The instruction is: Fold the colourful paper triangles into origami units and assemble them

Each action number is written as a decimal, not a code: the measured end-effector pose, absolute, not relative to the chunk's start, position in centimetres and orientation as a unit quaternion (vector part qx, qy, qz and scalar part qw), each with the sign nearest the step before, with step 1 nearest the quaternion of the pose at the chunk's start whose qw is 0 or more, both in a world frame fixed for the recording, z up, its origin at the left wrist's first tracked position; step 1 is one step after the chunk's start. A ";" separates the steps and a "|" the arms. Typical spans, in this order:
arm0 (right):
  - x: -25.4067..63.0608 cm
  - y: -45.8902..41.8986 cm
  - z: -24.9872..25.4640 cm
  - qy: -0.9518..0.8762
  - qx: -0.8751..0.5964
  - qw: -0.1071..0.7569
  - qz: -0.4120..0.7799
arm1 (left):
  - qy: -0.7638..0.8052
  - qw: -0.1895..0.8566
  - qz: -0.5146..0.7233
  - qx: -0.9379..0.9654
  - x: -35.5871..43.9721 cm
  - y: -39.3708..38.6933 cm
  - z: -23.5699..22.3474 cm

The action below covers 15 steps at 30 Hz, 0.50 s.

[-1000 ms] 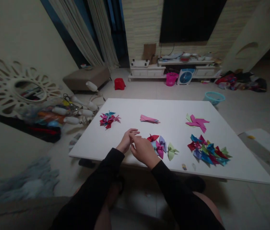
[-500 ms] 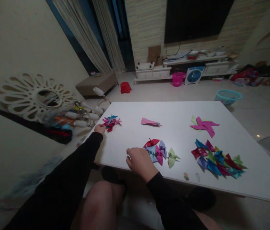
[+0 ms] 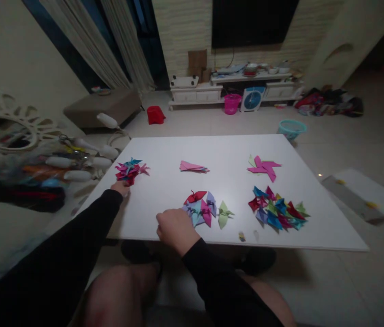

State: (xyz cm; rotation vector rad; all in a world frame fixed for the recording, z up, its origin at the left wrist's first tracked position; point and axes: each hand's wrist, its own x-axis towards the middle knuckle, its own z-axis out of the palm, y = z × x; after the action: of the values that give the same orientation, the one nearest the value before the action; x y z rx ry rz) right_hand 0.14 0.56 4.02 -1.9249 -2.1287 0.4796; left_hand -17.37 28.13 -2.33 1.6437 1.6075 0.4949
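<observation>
My left hand (image 3: pixel 121 187) is at the near side of a pile of folded paper cranes (image 3: pixel 129 167) in pink, red and blue on the left of the white table. Its fingers are pinched at a red paper crane on that pile's near edge; the fingertips are partly hidden. Curled closed, my right hand (image 3: pixel 174 227) is over the table's front edge, with nothing showing in it. Just beyond it lies a middle group of paper cranes (image 3: pixel 206 212) in red, purple, light blue and pink. A light green crane (image 3: pixel 224 214) is beside that group.
Folded pink strips (image 3: pixel 193 167) lie mid-table. More pink and green folded pieces (image 3: pixel 263 168) are at the back right. A larger crane pile (image 3: pixel 278 209) covers the right front. Two small scraps (image 3: pixel 241 236) sit by the front edge. A turquoise basket (image 3: pixel 291 129) stands on the floor.
The view has swung right, so the table appears farther left. My left hand has shifted slightly to the near side of the left pile. My right hand stays curled by the middle group.
</observation>
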 end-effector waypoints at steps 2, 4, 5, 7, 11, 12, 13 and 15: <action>0.0 0.7 3.9 -0.731 -0.652 0.116 0.164 | 0.670 0.341 0.152 0.641 -17.9 29.1 -3.2; 0.0 0.8 3.7 -0.733 -0.650 0.114 0.165 | 0.693 0.206 0.023 0.691 -18.4 30.3 -4.2; 0.0 0.9 3.6 -0.733 -0.650 0.113 0.166 | 0.677 0.161 -0.025 0.718 -18.6 30.7 -4.5; 0.1 1.1 3.5 -0.731 -0.654 0.111 0.164 | 0.616 0.119 -0.095 0.773 -18.8 31.0 -4.7; 1.2 1.2 4.0 -0.711 -0.678 0.114 0.150 | 0.429 0.094 -0.115 0.891 -17.4 27.7 -2.3; 1.7 1.2 4.2 -0.702 -0.688 0.112 0.147 | 0.410 0.093 -0.113 0.900 -16.7 26.2 -1.4; 2.2 1.3 4.5 -0.690 -0.701 0.110 0.142 | 0.394 0.090 -0.108 0.908 -15.8 24.5 -0.4; 3.4 1.3 5.0 -0.666 -0.727 0.109 0.125 | 0.342 0.064 -0.092 0.933 -13.8 20.9 1.5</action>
State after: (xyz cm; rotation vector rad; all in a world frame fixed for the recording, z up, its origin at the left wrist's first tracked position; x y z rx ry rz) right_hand 3.43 1.34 4.99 -2.1383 -1.9587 0.3673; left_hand -13.83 20.86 1.50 2.8184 1.0325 -0.2780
